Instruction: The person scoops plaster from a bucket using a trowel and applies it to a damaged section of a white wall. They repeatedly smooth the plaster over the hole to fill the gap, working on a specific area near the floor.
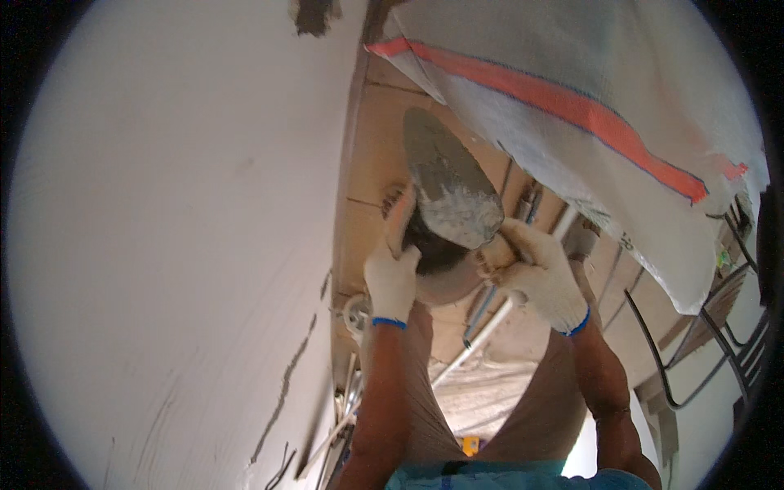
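Observation:
My left hand (394,273), in a white knit glove with a blue cuff, is closed on the side of a round bowl (449,287) with a dark inside. Over that bowl lies a trowel (449,175), its broad rounded blade pointing away from me. Grey, wet-looking paste covers much of the blade, paler toward the handle end. My right hand (535,273), gloved the same way, has its fingers curled at the trowel's near end; the handle is mostly hidden in them. The blade hides most of what the bowl contains.
A white wall (180,245) with dark cracks rises close on my left. White woven sheeting (588,98) with a red stripe hangs at the upper right. Black metal rods (719,335) stick out at the right. A white pipe (482,343) lies on the tan tiled floor (384,139).

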The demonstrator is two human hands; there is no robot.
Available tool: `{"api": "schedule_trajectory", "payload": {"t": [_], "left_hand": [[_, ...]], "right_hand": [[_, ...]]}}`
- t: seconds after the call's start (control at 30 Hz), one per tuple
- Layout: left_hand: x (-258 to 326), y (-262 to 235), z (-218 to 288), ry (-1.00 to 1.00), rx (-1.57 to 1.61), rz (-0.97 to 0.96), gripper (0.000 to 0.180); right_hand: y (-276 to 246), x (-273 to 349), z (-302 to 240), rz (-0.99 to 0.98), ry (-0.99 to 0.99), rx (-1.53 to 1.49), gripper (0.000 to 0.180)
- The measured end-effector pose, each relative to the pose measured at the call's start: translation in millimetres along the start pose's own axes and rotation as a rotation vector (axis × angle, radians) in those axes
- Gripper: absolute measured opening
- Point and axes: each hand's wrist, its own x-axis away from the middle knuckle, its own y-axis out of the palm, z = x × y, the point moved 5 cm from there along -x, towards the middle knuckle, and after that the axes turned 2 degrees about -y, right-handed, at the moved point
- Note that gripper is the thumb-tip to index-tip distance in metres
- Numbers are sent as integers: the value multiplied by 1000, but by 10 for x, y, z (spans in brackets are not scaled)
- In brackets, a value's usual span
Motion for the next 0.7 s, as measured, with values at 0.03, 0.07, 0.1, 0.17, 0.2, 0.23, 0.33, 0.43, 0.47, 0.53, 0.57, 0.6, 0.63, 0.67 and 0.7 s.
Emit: {"api": "schedule_trajectory", "payload": {"t": [0.03,0.07,0.1,0.17,0.2,0.23,0.33,0.43,0.47,0.53,0.57,0.6,0.63,0.67,0.7], "left_hand": [[28,-37,7,-8,31,14,45],[36,-61,-79,-25,105,20,44],[-5,-48,-182,-34,181,26,43],[-7,-11,-274,-26,368,53,40],[-5,3,-283,-27,384,50,40],[-2,6,-291,-28,400,50,39],[-3,78,-312,-3,475,41,37],[21,85,-335,13,482,21,37],[22,82,-325,16,473,13,37],[36,71,-268,27,455,10,37],[51,57,-259,28,444,12,37],[58,53,-250,22,439,9,37],[67,49,-241,15,434,6,37],[70,52,-243,10,430,0,37],[65,62,-262,5,422,-1,37]], "right_hand": [[-135,132,17,41,0,64,62],[-238,237,46,58,16,251,60],[-345,298,77,75,25,441,57],[-445,422,100,107,-43,759,51],[-454,435,104,71,-47,849,49],[-465,411,84,33,-52,937,46],[-431,310,98,-66,-99,1185,34],[-268,79,173,-160,-133,1300,22],[-234,-23,210,-189,-141,1320,19],[-196,-189,334,-253,-277,1371,27],[-161,-257,397,-290,-347,1391,32],[-140,-325,446,-312,-363,1416,30],[-109,-385,486,-334,-379,1440,29],[-74,-427,503,-355,-394,1466,28],[-42,-469,513,-370,-385,1477,26]]}}
